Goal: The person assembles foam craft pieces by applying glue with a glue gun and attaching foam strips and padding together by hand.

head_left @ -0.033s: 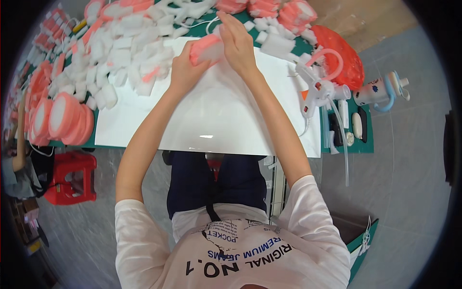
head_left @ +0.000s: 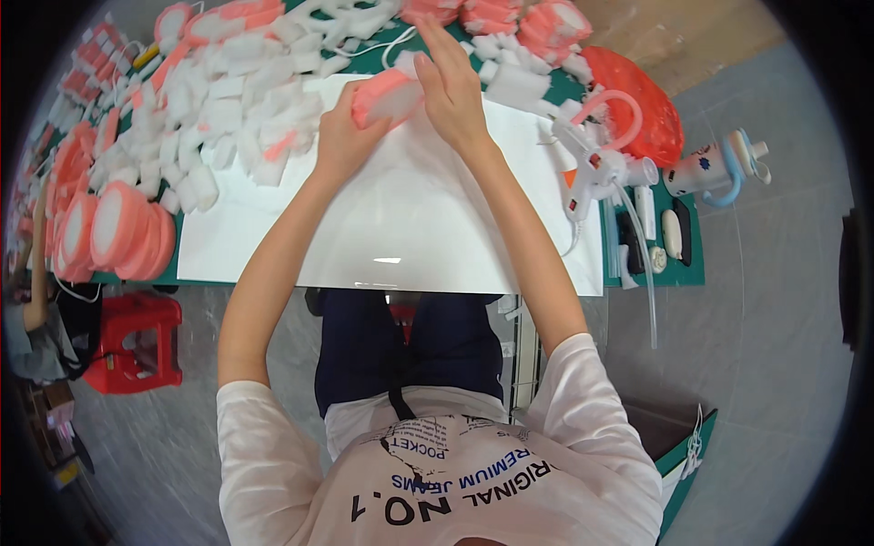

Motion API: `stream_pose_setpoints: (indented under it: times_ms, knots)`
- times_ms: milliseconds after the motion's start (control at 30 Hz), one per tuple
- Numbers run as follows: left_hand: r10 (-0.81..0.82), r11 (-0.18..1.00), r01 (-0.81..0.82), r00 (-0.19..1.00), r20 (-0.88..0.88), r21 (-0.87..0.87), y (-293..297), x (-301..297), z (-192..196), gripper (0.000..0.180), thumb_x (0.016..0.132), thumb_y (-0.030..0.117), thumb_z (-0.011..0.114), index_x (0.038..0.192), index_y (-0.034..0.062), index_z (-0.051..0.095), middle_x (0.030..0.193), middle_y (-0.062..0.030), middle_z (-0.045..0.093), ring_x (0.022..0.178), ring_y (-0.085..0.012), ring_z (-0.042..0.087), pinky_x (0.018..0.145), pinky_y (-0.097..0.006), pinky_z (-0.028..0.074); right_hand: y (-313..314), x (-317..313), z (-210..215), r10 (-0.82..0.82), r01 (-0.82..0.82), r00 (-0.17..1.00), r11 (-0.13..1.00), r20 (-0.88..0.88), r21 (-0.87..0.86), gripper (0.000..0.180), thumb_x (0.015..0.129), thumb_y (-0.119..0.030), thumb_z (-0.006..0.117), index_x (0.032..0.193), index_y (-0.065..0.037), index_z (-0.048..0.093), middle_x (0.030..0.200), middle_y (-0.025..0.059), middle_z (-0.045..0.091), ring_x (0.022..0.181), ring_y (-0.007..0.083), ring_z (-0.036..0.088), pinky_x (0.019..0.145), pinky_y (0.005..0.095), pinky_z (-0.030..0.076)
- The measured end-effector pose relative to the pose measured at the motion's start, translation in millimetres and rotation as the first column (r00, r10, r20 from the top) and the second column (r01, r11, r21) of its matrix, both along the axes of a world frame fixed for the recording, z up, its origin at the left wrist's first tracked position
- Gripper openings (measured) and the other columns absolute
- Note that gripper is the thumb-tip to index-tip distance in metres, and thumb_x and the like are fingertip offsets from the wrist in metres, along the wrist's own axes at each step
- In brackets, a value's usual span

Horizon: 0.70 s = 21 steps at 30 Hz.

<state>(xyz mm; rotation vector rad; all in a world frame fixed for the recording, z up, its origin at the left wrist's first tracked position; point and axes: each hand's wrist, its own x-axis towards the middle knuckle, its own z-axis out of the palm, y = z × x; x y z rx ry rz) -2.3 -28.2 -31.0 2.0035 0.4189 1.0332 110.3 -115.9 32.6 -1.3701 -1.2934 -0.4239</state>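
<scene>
Nearest the person, a white sheet covers the green bench, and both forearms reach out across it. At the sheet's far edge the left hand wraps around a pink foam piece, while the right hand lies over its top with fingers extended, pressing rather than gripping. Doing this well likely means keeping the left grip steady and working with the right fingertips only. Beyond lie heaps of white foam blocks and stacked pink discs. The piece's far side is hidden under the right palm, so its exact shape is unclear.
</scene>
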Motion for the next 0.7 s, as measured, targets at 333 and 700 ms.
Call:
stream_pose_setpoints:
  times_ms: [333,700]
  knots:
    - [-0.040,0.956,0.085,0.986,0.160,-0.280,-2,-5,20,0.065,0.068,0.011,0.069,0.122,0.0071,0.033,0.103,-0.0131,0.057,0.093,-0.0199,0.057,0.079,-0.030,0.046,-227,-44,-43,-0.540,0.498,0.832,0.827,-0.126,-0.260,0.015,0.078,0.000,0.055,0.092,0.001,0.061,0.095,0.0116,0.060,0.089,0.0211,0.056,0.078,0.0299,0.044]
    - [-0.010,0.939,0.169,0.883,0.470,-0.298,8,-10,31,0.065,0.070,-0.003,0.067,0.124,0.0066,0.032,0.115,-0.0135,0.047,0.098,-0.0177,0.055,0.081,-0.029,0.049,-249,5,-59,-0.530,0.484,0.735,0.847,-0.424,-0.220,0.036,0.083,-0.002,0.053,0.118,0.003,0.044,0.117,0.0129,0.049,0.108,0.0195,0.048,0.093,0.0299,0.037]
